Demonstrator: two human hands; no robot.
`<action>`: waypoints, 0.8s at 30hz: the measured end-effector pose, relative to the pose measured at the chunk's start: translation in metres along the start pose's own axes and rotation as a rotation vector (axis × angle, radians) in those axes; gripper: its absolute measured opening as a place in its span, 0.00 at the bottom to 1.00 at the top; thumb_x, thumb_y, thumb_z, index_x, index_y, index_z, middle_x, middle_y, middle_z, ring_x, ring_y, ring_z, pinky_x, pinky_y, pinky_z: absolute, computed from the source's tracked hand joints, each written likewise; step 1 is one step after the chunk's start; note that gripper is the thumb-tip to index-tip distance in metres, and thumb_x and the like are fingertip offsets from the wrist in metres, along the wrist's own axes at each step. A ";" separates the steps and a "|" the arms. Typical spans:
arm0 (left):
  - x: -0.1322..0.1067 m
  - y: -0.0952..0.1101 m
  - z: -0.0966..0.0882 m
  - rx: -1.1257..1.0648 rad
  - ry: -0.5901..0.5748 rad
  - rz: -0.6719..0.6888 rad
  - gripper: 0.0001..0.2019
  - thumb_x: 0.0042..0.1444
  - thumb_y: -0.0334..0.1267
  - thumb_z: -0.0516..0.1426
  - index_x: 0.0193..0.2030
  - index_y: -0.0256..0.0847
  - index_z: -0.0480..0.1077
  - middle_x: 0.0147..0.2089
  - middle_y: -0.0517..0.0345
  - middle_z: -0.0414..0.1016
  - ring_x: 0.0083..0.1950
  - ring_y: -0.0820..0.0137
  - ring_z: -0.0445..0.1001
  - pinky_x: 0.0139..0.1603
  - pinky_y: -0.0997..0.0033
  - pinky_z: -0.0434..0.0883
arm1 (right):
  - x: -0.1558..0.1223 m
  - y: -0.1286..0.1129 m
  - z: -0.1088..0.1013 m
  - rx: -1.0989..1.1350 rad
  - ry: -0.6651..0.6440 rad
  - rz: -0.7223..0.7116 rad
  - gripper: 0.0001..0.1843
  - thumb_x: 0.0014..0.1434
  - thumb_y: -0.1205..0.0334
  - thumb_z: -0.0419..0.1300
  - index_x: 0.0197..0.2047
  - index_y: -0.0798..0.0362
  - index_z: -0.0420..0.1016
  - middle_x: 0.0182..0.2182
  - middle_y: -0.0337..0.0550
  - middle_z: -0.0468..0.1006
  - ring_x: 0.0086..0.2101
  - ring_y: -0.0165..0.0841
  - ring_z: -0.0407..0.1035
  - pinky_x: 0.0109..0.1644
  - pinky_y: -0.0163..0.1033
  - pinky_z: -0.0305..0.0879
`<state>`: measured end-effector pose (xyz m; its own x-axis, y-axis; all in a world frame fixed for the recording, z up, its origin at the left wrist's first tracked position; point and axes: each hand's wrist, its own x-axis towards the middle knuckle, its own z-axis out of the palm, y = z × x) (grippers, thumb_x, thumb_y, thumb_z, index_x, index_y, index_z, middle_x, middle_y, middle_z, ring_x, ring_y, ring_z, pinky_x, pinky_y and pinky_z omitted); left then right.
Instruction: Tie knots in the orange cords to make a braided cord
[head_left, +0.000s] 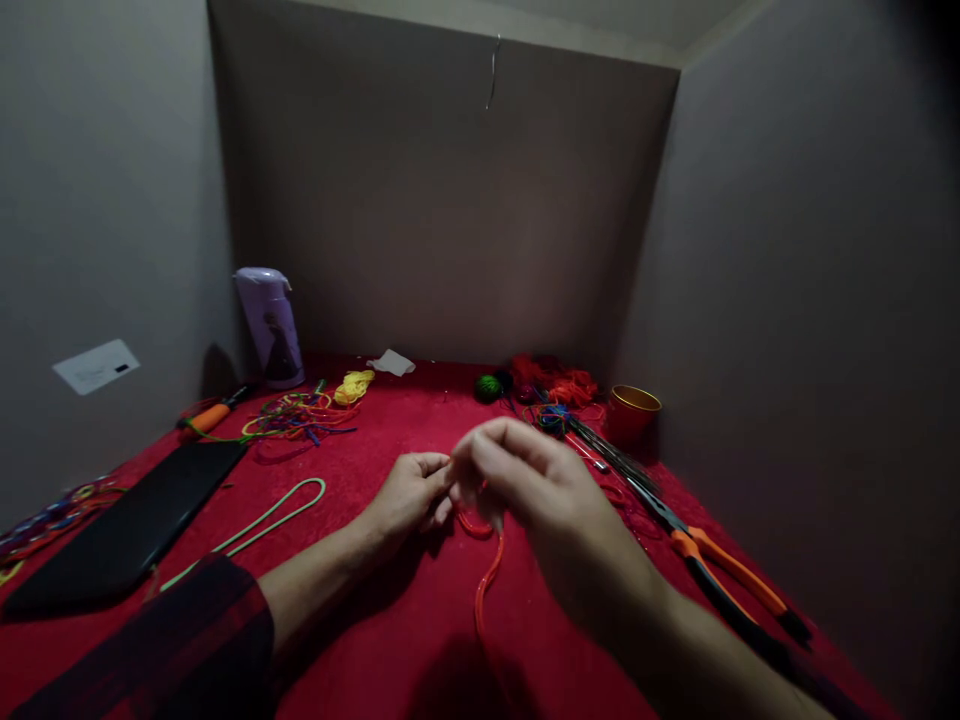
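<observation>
An orange-red cord [489, 580] loops between my two hands, and its loose end trails down towards me over the red cloth. My left hand [412, 492] is closed, thumb and fingers pinching the cord at its upper part. Close against those fingertips, my right hand [529, 480] is curled and closed on the cord; its fingertips are smeared by motion and partly hide the cord. A pale green cord loop [304, 490] lies to the left of my left hand.
Left: black flat case [139, 525], orange-handled tool [206, 418], tangled cords [300, 412], purple flask [271, 325], yellow yarn [354, 387]. Right: long-nosed pliers [720, 570], red cup [631, 415], red yarn [570, 387], green ball [488, 387]. Grey walls enclose the red cloth [405, 630].
</observation>
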<state>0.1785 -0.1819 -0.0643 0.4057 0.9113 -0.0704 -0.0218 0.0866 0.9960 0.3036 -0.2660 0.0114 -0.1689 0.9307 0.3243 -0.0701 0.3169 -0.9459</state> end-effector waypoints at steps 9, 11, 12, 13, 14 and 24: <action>0.000 0.002 -0.003 -0.047 -0.126 -0.001 0.12 0.49 0.45 0.55 0.30 0.35 0.67 0.15 0.64 0.63 0.11 0.82 0.51 0.11 0.81 0.45 | 0.055 0.102 -0.043 -0.260 0.113 0.022 0.06 0.49 0.65 0.54 0.30 0.55 0.71 0.26 0.38 0.72 0.27 0.29 0.65 0.31 0.34 0.62; 0.000 0.002 -0.003 -0.035 -0.170 -0.012 0.12 0.50 0.44 0.53 0.27 0.35 0.66 0.12 0.64 0.60 0.11 0.81 0.49 0.11 0.81 0.45 | 0.047 0.108 -0.040 -0.195 0.043 0.054 0.07 0.50 0.64 0.53 0.32 0.54 0.70 0.24 0.37 0.72 0.24 0.28 0.65 0.28 0.33 0.62; 0.000 0.002 -0.003 -0.024 -0.180 -0.016 0.12 0.51 0.43 0.52 0.25 0.36 0.65 0.12 0.63 0.60 0.10 0.81 0.49 0.11 0.81 0.45 | 0.043 0.108 -0.039 -0.162 0.014 0.062 0.07 0.51 0.64 0.53 0.33 0.54 0.70 0.23 0.36 0.71 0.23 0.27 0.65 0.27 0.32 0.62; 0.000 0.002 -0.003 -0.009 -0.180 -0.018 0.12 0.51 0.42 0.52 0.24 0.36 0.65 0.11 0.63 0.59 0.10 0.81 0.49 0.10 0.81 0.45 | 0.040 0.107 -0.037 -0.140 -0.009 0.060 0.07 0.52 0.64 0.53 0.34 0.54 0.70 0.22 0.35 0.71 0.22 0.27 0.64 0.26 0.32 0.61; -0.001 0.002 -0.003 0.008 -0.171 -0.020 0.12 0.51 0.42 0.51 0.22 0.36 0.64 0.11 0.63 0.59 0.10 0.81 0.49 0.10 0.80 0.45 | 0.039 0.105 -0.036 -0.130 -0.023 0.053 0.07 0.52 0.64 0.53 0.34 0.53 0.70 0.21 0.35 0.71 0.21 0.27 0.65 0.26 0.32 0.62; -0.001 0.005 -0.001 0.136 -0.116 0.000 0.14 0.50 0.44 0.50 0.20 0.37 0.61 0.11 0.66 0.54 0.11 0.81 0.49 0.12 0.80 0.46 | 0.038 0.111 -0.039 -0.340 0.050 -0.101 0.05 0.52 0.65 0.57 0.32 0.54 0.74 0.27 0.40 0.76 0.28 0.29 0.69 0.31 0.31 0.64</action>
<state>0.1772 -0.1825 -0.0590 0.5086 0.8580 -0.0718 0.0990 0.0246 0.9948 0.3278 -0.1878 -0.0816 -0.1294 0.8965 0.4237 0.2485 0.4429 -0.8614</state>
